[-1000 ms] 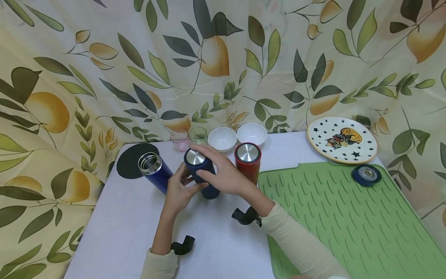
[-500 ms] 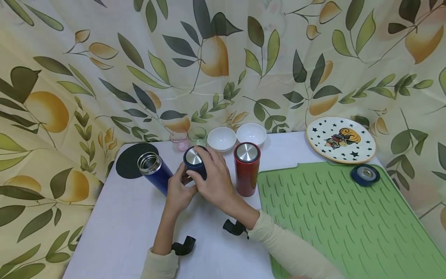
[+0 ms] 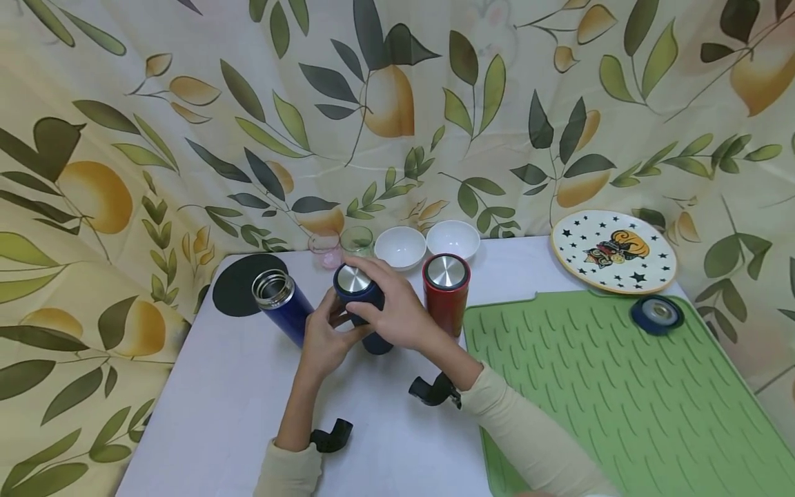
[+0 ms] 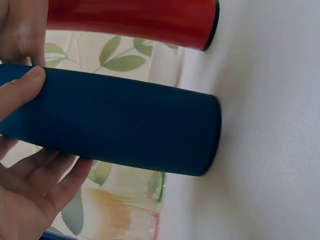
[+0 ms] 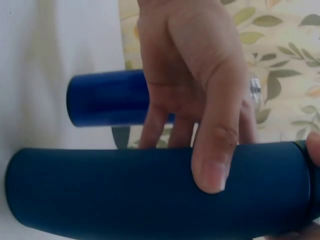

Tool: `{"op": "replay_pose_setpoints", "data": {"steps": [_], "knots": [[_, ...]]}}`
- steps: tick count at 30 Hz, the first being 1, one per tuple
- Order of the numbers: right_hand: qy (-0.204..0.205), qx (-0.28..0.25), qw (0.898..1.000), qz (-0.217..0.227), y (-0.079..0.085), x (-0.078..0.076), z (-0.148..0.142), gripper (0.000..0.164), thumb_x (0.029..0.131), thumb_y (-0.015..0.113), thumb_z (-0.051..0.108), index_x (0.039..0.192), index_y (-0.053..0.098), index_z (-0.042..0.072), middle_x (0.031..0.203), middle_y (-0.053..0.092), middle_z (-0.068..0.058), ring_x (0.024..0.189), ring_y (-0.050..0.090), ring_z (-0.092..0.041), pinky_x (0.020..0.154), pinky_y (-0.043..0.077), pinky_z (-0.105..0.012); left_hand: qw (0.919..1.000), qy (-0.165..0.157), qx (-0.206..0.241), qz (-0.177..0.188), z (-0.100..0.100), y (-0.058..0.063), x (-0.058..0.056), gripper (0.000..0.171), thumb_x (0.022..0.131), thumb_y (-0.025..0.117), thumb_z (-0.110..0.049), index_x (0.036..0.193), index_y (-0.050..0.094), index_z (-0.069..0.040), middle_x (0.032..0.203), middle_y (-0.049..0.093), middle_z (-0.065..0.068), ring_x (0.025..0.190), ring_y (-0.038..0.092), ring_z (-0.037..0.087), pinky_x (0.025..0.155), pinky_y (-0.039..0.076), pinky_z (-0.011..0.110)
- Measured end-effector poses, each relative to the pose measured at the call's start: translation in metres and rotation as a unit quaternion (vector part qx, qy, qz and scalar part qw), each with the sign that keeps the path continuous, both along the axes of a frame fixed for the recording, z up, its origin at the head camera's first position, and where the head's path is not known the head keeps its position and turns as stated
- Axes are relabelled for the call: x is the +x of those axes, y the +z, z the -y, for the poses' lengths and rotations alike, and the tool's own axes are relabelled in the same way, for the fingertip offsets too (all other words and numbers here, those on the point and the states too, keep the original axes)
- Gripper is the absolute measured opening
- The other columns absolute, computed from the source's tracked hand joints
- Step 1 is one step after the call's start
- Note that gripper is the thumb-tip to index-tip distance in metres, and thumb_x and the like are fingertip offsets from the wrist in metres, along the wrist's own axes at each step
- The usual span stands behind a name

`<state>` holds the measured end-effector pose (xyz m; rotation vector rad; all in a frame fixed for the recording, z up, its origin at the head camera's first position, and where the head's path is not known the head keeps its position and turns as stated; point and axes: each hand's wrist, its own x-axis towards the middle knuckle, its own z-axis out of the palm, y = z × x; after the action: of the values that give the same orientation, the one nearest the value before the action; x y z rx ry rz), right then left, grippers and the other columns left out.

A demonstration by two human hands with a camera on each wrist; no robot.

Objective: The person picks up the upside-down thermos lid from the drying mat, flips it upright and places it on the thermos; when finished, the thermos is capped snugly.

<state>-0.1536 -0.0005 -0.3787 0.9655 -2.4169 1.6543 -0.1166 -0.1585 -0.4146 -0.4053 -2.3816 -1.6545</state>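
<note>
A dark blue thermos (image 3: 377,344) with a steel-topped lid (image 3: 352,279) stands on the white table between both hands. My left hand (image 3: 325,345) holds its body, the thumb and fingers on opposite sides in the right wrist view. From above, my right hand (image 3: 402,312) grips the lid, fingers over its far side and thumb at the near side. Left of it, a shiny blue thermos (image 3: 289,312) stands with its mouth uncovered. A red thermos (image 3: 446,297) with a steel-topped lid stands to the right, beside the right hand.
At the back are two white bowls (image 3: 400,248) and pink and green glasses (image 3: 357,241). A black round mat (image 3: 234,286) lies at left. To the right, a green mat (image 3: 577,393) bears a dark blue lid (image 3: 657,315); a star-patterned plate (image 3: 613,251) sits behind.
My right hand turned left over the lid half a second ago, then swung back to the right. The left hand stays on the thermos body. The other things keep their places.
</note>
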Motion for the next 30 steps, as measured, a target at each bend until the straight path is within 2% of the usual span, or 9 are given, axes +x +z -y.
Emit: {"op": "replay_pose_setpoints", "data": {"steps": [5, 9, 12, 15, 18, 20, 23, 26, 30], "knots": [[-0.084, 0.001, 0.995, -0.054, -0.006, 0.007, 0.010, 0.066, 0.079, 0.073, 0.017, 0.137, 0.042, 0.022, 0.132, 0.045, 0.001, 0.118, 0.044, -0.015, 0.094, 0.043, -0.041, 0.9998, 0.016, -0.006, -0.012, -0.002, 0.000, 0.001, 0.064, 0.071, 0.077, -0.001, 0.128, 0.048, -0.009, 0.115, 0.060, 0.014, 0.102, 0.060, 0.024, 0.084, 0.050, 0.041], [-0.180, 0.023, 0.976, -0.117, -0.011, 0.017, 0.022, 0.066, 0.078, 0.074, 0.026, 0.135, 0.045, 0.015, 0.133, 0.046, -0.011, 0.120, 0.041, -0.026, 0.097, 0.037, -0.048, 0.9994, 0.033, -0.011, -0.007, -0.003, 0.002, 0.002, 0.062, 0.068, 0.070, 0.009, 0.125, 0.050, -0.003, 0.109, 0.062, 0.017, 0.096, 0.062, 0.025, 0.082, 0.052, 0.034], [-0.216, 0.034, 0.965, -0.141, -0.013, 0.020, 0.028, 0.066, 0.078, 0.073, 0.031, 0.134, 0.046, 0.010, 0.132, 0.046, -0.016, 0.122, 0.041, -0.032, 0.100, 0.033, -0.050, 0.9992, 0.038, -0.015, 0.001, -0.003, 0.003, 0.003, 0.063, 0.067, 0.067, 0.013, 0.125, 0.050, -0.002, 0.107, 0.063, 0.018, 0.095, 0.063, 0.025, 0.081, 0.052, 0.032], [-0.177, 0.022, 0.978, -0.105, -0.012, 0.018, 0.024, 0.066, 0.079, 0.072, 0.031, 0.136, 0.044, 0.012, 0.133, 0.044, -0.012, 0.119, 0.044, -0.027, 0.098, 0.038, -0.046, 0.9995, 0.029, -0.012, 0.004, -0.001, 0.003, 0.003, 0.063, 0.068, 0.069, 0.011, 0.126, 0.050, -0.004, 0.110, 0.062, 0.016, 0.097, 0.062, 0.024, 0.082, 0.052, 0.033], [-0.080, -0.010, 0.996, -0.032, -0.008, 0.010, 0.012, 0.063, 0.082, 0.070, 0.024, 0.137, 0.041, 0.019, 0.134, 0.042, -0.004, 0.118, 0.044, -0.018, 0.094, 0.042, -0.043, 0.9999, 0.006, -0.011, 0.002, 0.001, 0.001, 0.003, 0.064, 0.071, 0.075, 0.003, 0.128, 0.048, -0.008, 0.115, 0.060, 0.013, 0.102, 0.060, 0.024, 0.084, 0.051, 0.037], [-0.014, -0.033, 0.999, 0.009, -0.005, 0.003, 0.003, 0.064, 0.083, 0.069, 0.018, 0.139, 0.038, 0.021, 0.136, 0.041, 0.000, 0.119, 0.042, -0.015, 0.096, 0.041, -0.043, 0.9999, -0.008, -0.010, 0.002, 0.002, 0.000, 0.002, 0.065, 0.072, 0.077, -0.003, 0.129, 0.048, -0.013, 0.119, 0.059, 0.009, 0.106, 0.058, 0.023, 0.085, 0.050, 0.040], [0.049, -0.041, 0.998, 0.025, -0.002, -0.004, -0.004, 0.064, 0.085, 0.066, 0.016, 0.141, 0.035, 0.022, 0.138, 0.041, 0.002, 0.124, 0.039, -0.014, 0.101, 0.036, -0.043, 0.9998, -0.016, -0.010, 0.001, 0.003, -0.001, 0.000, 0.066, 0.071, 0.079, -0.007, 0.128, 0.048, -0.019, 0.119, 0.059, 0.005, 0.107, 0.058, 0.022, 0.086, 0.050, 0.043], [0.049, -0.024, 0.998, 0.007, -0.001, -0.005, -0.005, 0.065, 0.085, 0.067, 0.020, 0.141, 0.034, 0.024, 0.137, 0.042, 0.003, 0.123, 0.040, -0.013, 0.101, 0.036, -0.041, 0.9998, -0.016, -0.010, 0.001, 0.004, -0.001, -0.001, 0.066, 0.071, 0.079, -0.008, 0.128, 0.048, -0.021, 0.118, 0.060, 0.002, 0.106, 0.058, 0.020, 0.086, 0.050, 0.041], [0.014, -0.012, 1.000, -0.018, -0.001, -0.003, -0.003, 0.066, 0.082, 0.071, 0.018, 0.139, 0.038, 0.024, 0.133, 0.045, 0.003, 0.119, 0.044, -0.011, 0.098, 0.040, -0.037, 0.9998, -0.014, -0.014, -0.007, 0.003, 0.001, -0.001, 0.066, 0.071, 0.080, -0.011, 0.128, 0.048, -0.017, 0.118, 0.060, 0.005, 0.105, 0.059, 0.019, 0.085, 0.050, 0.039]]}}
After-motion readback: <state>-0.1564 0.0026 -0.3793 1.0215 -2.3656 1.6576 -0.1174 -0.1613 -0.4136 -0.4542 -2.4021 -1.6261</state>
